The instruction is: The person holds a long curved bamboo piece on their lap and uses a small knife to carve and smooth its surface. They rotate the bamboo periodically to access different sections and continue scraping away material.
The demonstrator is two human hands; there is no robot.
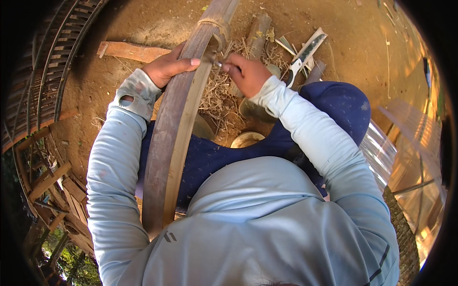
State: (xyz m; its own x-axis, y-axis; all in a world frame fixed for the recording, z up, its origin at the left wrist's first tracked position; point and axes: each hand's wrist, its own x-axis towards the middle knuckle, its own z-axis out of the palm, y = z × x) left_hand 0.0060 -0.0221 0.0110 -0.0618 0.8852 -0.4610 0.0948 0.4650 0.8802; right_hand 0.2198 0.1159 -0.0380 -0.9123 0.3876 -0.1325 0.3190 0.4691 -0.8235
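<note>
A long split bamboo pole (179, 105), brownish outside and paler along its cut edge, slants from beside my lap to the top of the view. It has a ringed node (213, 24) near its far end. My left hand (169, 66) grips the pole from its left side, thumb lying across the top. On the other side, my right hand (247, 72) is closed in a pinch close to the pole's hollow edge. A small shiny tip (218, 64) sticks out from its fingers toward the bamboo; the rest of that object is hidden.
Curly shavings (217, 97) lie on the dirt ground beneath. A black-and-white-handled saw or knife (305, 55) rests at right, near a short log (259, 35). A flat wooden slab (131, 51) lies at left. Slatted woodwork (62, 52) stands far left; clear sheeting (377, 150) is at right.
</note>
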